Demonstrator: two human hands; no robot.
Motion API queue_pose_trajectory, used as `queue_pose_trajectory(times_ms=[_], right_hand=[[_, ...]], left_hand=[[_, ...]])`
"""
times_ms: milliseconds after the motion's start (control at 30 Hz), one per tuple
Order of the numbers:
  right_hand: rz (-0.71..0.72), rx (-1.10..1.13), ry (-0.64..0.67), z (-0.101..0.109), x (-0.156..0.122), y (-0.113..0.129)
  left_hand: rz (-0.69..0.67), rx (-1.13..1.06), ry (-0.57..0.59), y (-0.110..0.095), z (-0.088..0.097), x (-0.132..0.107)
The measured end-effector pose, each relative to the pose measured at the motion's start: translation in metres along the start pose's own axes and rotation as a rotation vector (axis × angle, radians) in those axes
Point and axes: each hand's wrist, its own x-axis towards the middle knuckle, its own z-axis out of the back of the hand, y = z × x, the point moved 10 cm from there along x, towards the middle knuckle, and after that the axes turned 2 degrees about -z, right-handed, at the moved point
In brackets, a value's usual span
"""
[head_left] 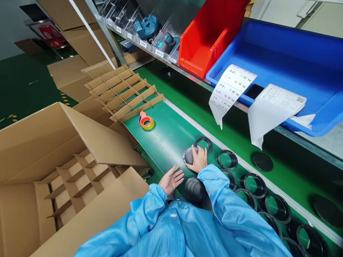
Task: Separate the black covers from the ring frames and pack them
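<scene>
My right hand grips a grey domed part with curved lines on its top, which sits on the green work surface. To its lower left, my left hand is empty, palm turned inward and fingers apart. A darker domed part lies between my forearms, close to my body. Just beyond my right hand is a thin black ring. Several more black rings, among them a nearby ring, stand in rows along the surface to the right.
On the left stands an open carton with a cardboard divider inside. Another cardboard divider and a tape roll lie at the far end. Above are a red bin, a blue tray and hanging label strips. Black discs lie beyond the rail.
</scene>
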Motion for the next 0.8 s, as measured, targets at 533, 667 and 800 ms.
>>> queue_pose_trajectory(times_ms=[533, 667, 800], right_hand=[[0.155, 0.161, 0.199, -0.047, 0.011, 0.074], [-0.106, 0.337, 0.0, 0.011, 0.027, -0.023], [-1.012, 0.808, -0.53, 0.104, -0.05, -0.237]], left_hand=[[-0.019, 0.079, -0.354, -0.026, 0.063, -0.003], [-0.039, 0.146, -0.328, -0.038, 0.042, 0.001], [-0.063, 0.182, -0.352, -0.047, 0.04, 0.001]])
